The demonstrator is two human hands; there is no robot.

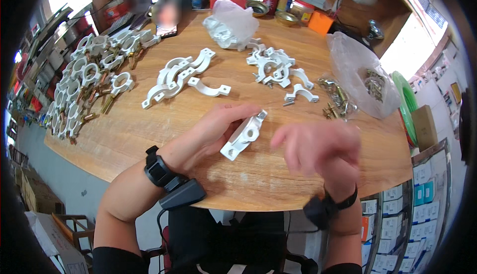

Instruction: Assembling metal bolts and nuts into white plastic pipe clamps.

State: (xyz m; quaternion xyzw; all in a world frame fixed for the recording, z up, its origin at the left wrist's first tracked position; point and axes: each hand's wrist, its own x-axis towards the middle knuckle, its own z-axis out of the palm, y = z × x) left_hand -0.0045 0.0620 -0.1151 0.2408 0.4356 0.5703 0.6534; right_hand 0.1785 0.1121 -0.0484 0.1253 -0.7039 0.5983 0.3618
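My left hand (218, 125) is closed on a white plastic pipe clamp half (243, 136), with the thumb on its upper end beside a small metal nut or screw head. A round hole shows in the middle of the clamp half. To its right, apart from it, hovers my right hand (320, 147), fingers curled and smeared by motion; whether it holds anything is hidden. Several loose clamp halves (208, 89) lie beyond my left hand. Another heap of smaller white clamp halves (271, 66) sits farther right, with a single clamp half (301, 94) and small screws near it.
Clamps fitted with brass-coloured bolts (91, 75) crowd the table's left side. Bolts in clear plastic (338, 94) and a plastic bag of small hardware (365, 75) lie at the right. At the back stand a bag of white parts (229, 28), a phone (166, 29) and an orange box (320, 21).
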